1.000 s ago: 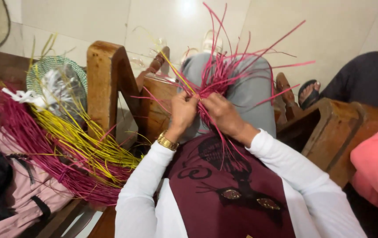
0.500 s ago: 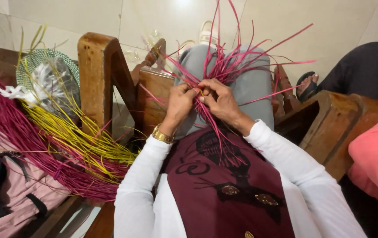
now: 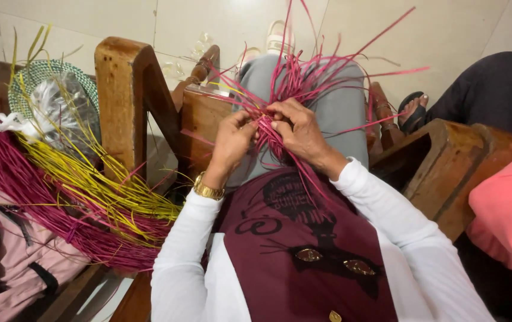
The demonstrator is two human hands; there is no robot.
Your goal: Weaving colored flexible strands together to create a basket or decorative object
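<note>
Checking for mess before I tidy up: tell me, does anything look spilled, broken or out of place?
Nothing looks broken or spilled. Both hands, left and right, grip the pink strips, which splay loosely. The spare pink and yellow bundle droops over the seat edge.

**Tiled floor, worn wooden seating**

Pale glossy floor tiles (image 3: 459, 36) spread across the far side, catching soft light. A chunky wooden armrest (image 3: 126, 101) rises at left; another wooden chair arm (image 3: 447, 161) sits at right, brown and scuffed.
</note>
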